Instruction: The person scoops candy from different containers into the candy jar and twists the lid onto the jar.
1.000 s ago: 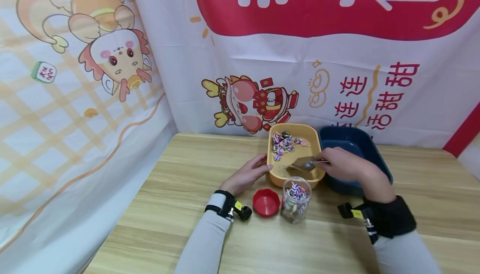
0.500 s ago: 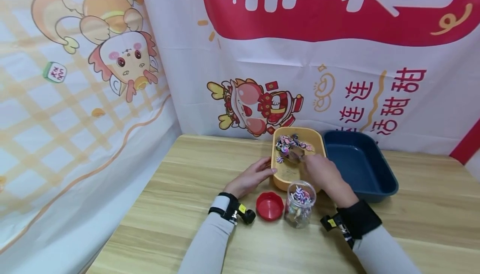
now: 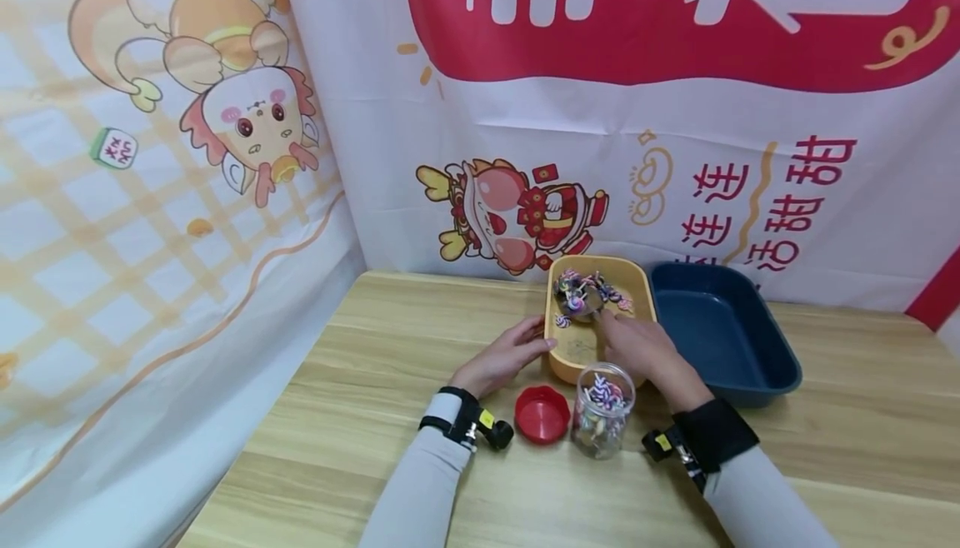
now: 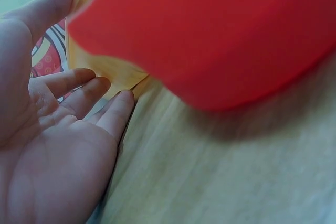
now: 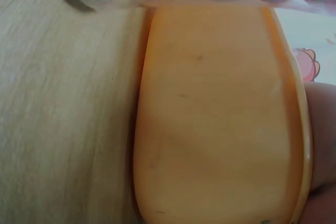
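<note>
Small swirl-striped, lollipop-like candies (image 3: 572, 283) lie bunched at the back left of a yellow bin (image 3: 576, 351). My right hand (image 3: 643, 350) reaches into the bin and holds a metal spoon (image 3: 592, 301) by its handle, with the spoon's head against the candies. On the bin's left side rests my left hand (image 3: 504, 360). Its fingers (image 4: 86, 98) touch the outer wall and its thumb reaches over the rim. In front of the bin stands a clear jar (image 3: 600, 433) of similar candies. Left of the jar sits a red scalloped dish (image 3: 542, 416).
A dark blue bin (image 3: 723, 336) stands right against the yellow one. Behind both hangs a printed cloth (image 3: 480, 98), close to the table's back edge. The wooden table (image 3: 360, 415) extends to the left and front.
My right hand has moved left and further into the yellow bin, carrying the spoon to the candies, which now lie closer together. My left hand has stayed on the bin.
</note>
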A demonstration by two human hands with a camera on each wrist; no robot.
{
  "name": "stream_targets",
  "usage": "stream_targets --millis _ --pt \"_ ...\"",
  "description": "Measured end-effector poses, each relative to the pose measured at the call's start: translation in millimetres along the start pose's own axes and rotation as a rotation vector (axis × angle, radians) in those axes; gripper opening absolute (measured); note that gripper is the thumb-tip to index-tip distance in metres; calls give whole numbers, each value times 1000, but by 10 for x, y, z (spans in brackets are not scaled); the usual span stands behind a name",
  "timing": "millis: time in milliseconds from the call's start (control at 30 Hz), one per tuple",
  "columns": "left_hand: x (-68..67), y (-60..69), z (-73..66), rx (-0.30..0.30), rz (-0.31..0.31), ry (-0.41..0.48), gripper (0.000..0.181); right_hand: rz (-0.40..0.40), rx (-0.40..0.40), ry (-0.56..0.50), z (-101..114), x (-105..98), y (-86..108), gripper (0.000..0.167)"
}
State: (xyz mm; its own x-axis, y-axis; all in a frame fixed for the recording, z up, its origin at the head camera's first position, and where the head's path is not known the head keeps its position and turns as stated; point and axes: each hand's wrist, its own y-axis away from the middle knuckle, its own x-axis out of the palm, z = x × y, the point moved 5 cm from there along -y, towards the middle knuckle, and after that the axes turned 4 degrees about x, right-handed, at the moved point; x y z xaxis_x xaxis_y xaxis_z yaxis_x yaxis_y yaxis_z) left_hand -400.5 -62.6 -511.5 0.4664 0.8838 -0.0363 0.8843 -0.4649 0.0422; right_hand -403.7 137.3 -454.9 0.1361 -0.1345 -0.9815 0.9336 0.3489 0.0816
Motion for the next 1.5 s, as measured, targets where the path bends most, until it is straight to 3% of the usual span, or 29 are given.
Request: stream_targets --millis 300,600,767,900,1367,1500 --pt "-8 16 -24 -12 -16 -20 69 41 0 -51 3 -40 8 22" --pt "-2 12 -9 -20 -19 -28 69 128 -67 -289 -10 -207 163 39" --pt "5 19 -10 -14 -13 -23 68 140 -106 -327 -25 -297 232 33" --pt "12 25 -11 -11 -10 -23 67 151 -105 -345 -62 -345 273 39" --pt "7 10 -3 -3 -18 -18 67 50 -93 -369 -323 -669 447 41" --pt "7 12 -4 -6 -15 -8 67 -26 -113 -371 -378 -855 583 38"
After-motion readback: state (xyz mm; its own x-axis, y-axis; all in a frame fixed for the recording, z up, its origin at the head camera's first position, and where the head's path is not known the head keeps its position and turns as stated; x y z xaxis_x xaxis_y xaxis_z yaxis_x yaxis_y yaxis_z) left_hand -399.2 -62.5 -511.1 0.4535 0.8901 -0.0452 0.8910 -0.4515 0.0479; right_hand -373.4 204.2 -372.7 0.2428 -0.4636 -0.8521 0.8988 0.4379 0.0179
